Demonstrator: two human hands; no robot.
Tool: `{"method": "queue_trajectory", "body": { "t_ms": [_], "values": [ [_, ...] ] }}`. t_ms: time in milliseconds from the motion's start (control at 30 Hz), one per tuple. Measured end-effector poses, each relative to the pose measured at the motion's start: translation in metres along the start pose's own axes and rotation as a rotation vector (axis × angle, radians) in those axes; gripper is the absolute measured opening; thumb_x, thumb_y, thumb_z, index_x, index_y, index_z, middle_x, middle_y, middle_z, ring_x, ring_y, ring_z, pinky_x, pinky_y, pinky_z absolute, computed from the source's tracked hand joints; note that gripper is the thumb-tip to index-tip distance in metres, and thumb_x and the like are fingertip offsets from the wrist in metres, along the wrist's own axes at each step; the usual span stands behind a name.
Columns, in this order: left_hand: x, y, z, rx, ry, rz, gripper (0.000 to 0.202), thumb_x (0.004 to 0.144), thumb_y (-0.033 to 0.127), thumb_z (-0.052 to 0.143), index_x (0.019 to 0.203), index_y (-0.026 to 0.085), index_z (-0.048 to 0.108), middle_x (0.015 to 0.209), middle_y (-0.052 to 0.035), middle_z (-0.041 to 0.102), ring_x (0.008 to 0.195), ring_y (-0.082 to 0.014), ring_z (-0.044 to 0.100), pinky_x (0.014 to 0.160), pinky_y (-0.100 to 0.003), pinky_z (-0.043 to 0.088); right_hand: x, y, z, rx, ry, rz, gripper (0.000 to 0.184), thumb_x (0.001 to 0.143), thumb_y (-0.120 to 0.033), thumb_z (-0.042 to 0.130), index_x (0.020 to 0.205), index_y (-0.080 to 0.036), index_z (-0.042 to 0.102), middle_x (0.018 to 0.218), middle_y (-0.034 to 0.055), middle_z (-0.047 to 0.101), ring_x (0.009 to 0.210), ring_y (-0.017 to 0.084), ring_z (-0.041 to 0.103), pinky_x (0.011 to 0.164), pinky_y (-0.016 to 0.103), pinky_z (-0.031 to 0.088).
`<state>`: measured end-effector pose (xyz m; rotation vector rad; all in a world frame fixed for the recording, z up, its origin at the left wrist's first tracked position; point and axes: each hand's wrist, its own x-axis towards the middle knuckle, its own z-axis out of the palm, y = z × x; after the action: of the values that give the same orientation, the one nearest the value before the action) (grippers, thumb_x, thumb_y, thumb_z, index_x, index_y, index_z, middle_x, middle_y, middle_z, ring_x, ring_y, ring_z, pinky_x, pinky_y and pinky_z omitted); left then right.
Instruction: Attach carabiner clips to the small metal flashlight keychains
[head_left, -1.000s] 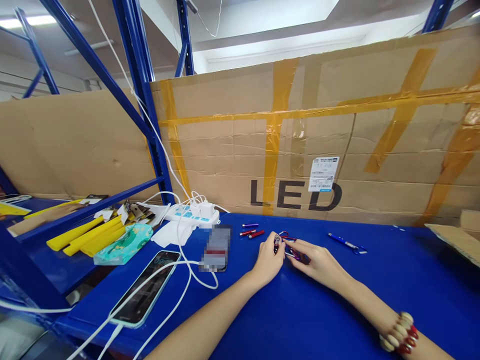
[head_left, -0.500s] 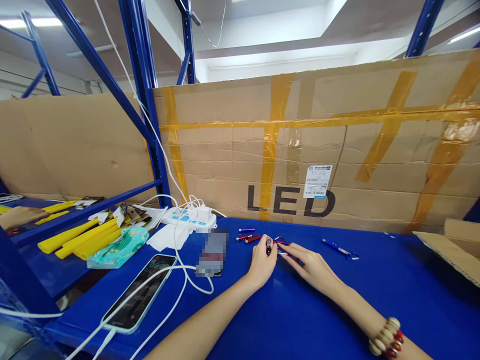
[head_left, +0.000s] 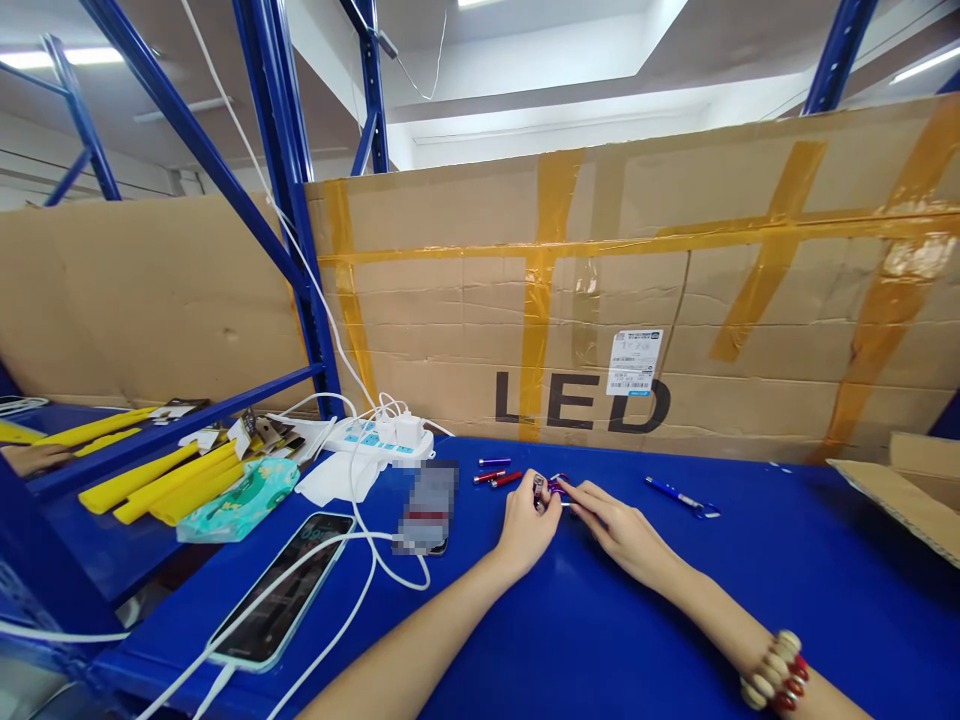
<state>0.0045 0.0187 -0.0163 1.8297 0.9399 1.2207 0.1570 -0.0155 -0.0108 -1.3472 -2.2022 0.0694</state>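
Note:
Both my hands meet over the blue table [head_left: 675,620], near its back. My left hand [head_left: 527,522] pinches the end of a small purple and red keychain flashlight [head_left: 553,486]. Fingers of my right hand [head_left: 619,530] are closed on its other end, where a clip ring sits. Just left of them lie two red flashlights [head_left: 498,478] and a purple flashlight [head_left: 494,461]. A blue flashlight with a clip [head_left: 679,495] lies to the right of my right hand.
A taped cardboard wall marked LED [head_left: 585,330] closes the back. A phone on a white cable [head_left: 281,590], a blurred dark object [head_left: 426,507], a power strip [head_left: 379,436], a tissue pack [head_left: 238,498] and yellow strips [head_left: 150,480] lie at left. A cardboard box flap [head_left: 896,500] is at right.
The view has tilted up a little, so the table items sit lower in the picture. My hands stay together on the small flashlight, fingers drawn a bit closer around it.

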Motion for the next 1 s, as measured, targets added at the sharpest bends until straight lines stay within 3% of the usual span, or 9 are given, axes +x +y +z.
{"method": "queue_trajectory", "body": {
  "t_ms": [267,600,1000],
  "values": [
    [0.002,-0.003,-0.002,0.028,-0.04,0.056,0.016,0.08,0.022,0.04,0.068,0.017,0.032,0.058,0.0031,0.041,0.054,-0.0091,0.041,0.054,-0.021,0.029,-0.001,-0.001,0.003,0.004,-0.005,0.022,0.04,0.09,-0.037,0.033,0.122,-0.021,0.051,0.114,0.0083,0.057,0.106,0.021,0.053,0.084,0.032,0.047],
    [0.005,-0.002,-0.01,0.024,-0.164,0.09,0.02,0.084,0.028,0.038,0.068,0.016,0.036,0.059,0.0024,0.042,0.056,-0.0097,0.038,0.057,-0.022,0.028,0.0,-0.006,-0.002,0.097,0.024,-0.068,0.034,0.091,-0.031,0.035,0.118,-0.019,0.052,0.097,0.0079,0.059,0.089,0.016,0.056,0.079,0.027,0.046],
    [0.001,0.002,-0.007,-0.035,-0.167,0.077,0.022,0.083,0.032,0.039,0.068,0.016,0.034,0.061,0.003,0.039,0.058,-0.0087,0.037,0.058,-0.021,0.029,0.002,-0.005,-0.003,0.07,0.112,-0.053,0.034,0.092,-0.033,0.03,0.104,-0.014,0.056,0.078,0.0063,0.054,0.065,0.012,0.052,0.06,0.024,0.043]
  ]
}}
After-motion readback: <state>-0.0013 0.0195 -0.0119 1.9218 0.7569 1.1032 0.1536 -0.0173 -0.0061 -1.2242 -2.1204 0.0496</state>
